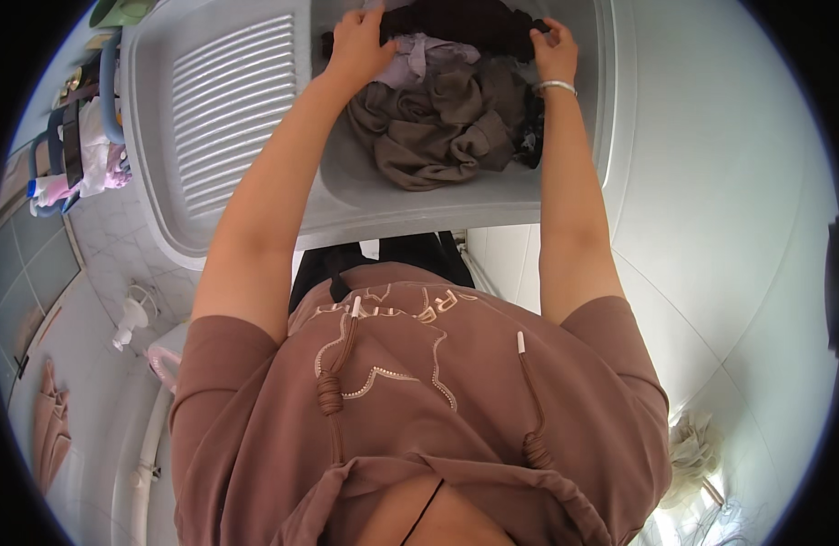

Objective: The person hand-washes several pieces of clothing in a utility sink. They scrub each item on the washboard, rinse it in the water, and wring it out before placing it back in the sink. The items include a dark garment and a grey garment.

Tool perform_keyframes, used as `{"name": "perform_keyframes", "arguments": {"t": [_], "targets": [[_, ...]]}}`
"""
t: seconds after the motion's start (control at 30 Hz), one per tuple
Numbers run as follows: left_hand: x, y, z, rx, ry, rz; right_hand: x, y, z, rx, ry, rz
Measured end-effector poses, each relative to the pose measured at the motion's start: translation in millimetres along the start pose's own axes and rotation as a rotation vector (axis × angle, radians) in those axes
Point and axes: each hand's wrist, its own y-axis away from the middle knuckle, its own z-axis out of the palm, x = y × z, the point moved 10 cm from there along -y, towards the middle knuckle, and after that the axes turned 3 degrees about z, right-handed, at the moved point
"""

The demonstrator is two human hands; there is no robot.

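Before me is a grey laundry sink (426, 211), its basin holding a heap of wet-looking clothes. My left hand (358, 48) is at the heap's upper left, beside a pale lilac cloth (426, 58) and the edge of a dark garment; whether its fingers grip anything is unclear. My right hand (556, 51), with a bracelet at the wrist, pinches the right end of the dark garment (460, 24) between thumb and fingers. Nearer to me lies a crumpled olive-brown garment (433, 136). A black patterned cloth (530, 136) shows at its right, partly under my right wrist.
A ribbed washboard (235, 116) is moulded into the sink's left side. Pale wall panels (699, 170) stand close on the right. Cloths and bottles crowd a blue-framed rack (110, 89) at the left. A white pipe (146, 450) and a pink ring-shaped item (161, 362) are at lower left.
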Motion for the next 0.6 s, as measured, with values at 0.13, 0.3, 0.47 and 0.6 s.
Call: {"name": "perform_keyframes", "arguments": {"t": [0.13,0.3,0.47,0.6], "targets": [[-9,76,50,-0.523,0.252,-0.223,-11,88,32,-0.269,0.242,0.126],[-25,145,63,-0.588,0.1,-0.699,-46,178,67,-0.532,0.626,0.072],[-39,163,88,-0.381,0.547,-1.141,-36,172,65,-0.607,0.367,0.258],[-36,177,97,-0.34,0.816,-1.273,-41,167,27,-0.433,0.156,0.3]]}}
